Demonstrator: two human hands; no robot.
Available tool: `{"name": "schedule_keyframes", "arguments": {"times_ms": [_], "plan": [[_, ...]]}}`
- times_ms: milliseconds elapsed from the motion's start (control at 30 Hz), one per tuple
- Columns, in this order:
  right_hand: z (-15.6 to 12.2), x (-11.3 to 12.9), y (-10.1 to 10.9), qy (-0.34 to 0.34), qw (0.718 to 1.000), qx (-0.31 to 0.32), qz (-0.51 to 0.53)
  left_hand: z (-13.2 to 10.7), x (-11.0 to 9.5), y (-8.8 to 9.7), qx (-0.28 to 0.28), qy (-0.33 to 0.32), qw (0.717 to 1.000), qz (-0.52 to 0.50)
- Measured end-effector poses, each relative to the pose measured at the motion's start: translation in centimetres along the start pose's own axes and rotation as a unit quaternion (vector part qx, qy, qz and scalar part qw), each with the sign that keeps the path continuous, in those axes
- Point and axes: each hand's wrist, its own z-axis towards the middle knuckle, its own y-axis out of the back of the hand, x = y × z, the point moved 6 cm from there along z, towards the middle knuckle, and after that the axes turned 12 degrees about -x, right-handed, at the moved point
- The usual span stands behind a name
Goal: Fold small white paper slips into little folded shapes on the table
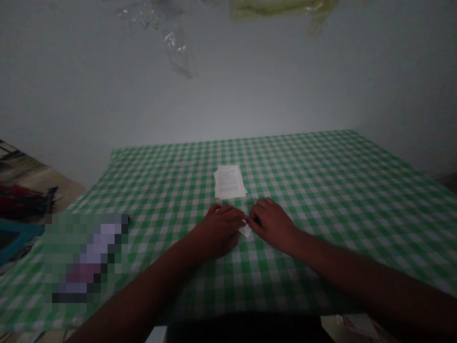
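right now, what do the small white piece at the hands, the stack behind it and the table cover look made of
Small white piece, held between left hand and right hand: likely paper, thin, matte. Stack: printed paper, flat white sheets with dark text lines. Table cover: green-and-white check, probably cloth or vinyl; dim light leaves the finish open.

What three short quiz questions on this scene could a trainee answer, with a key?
1. True or false: the stack of printed sheets lies on the far side of both hands, as seen from the person.
2. What do the left hand and the right hand pinch between them? A) a pen B) the small white paper C) a cup
3. Fill in: the tablecloth is checked in green and ____.

Key: 1 true; 2 B; 3 white.
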Motion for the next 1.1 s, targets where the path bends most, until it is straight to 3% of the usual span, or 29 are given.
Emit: {"name": "schedule_keyframes", "arguments": {"times_ms": [267, 600, 767, 1100], "plan": [[0.2, -0.4, 0.8, -0.005, 1.0, 0.009, 0.024, -0.6, -0.6, 0.1, 0.012, 0.028, 0.999, 0.024], [0.4, -1.9, 0.7, -0.038, 0.999, 0.028, 0.003, -1.4, 0.3, 0.3, 0.03, 0.044, 0.999, -0.007], [0.6, -2.8, 0.6, -0.043, 0.998, 0.048, 0.019, -1.6, 1.2, 0.6, 0.057, 0.041, 0.996, -0.05], [0.6, -3.2, 0.9, -0.029, 0.998, 0.056, 0.015, -1.7, 2.3, 1.3, 0.06, -0.004, 0.987, -0.152]]}}
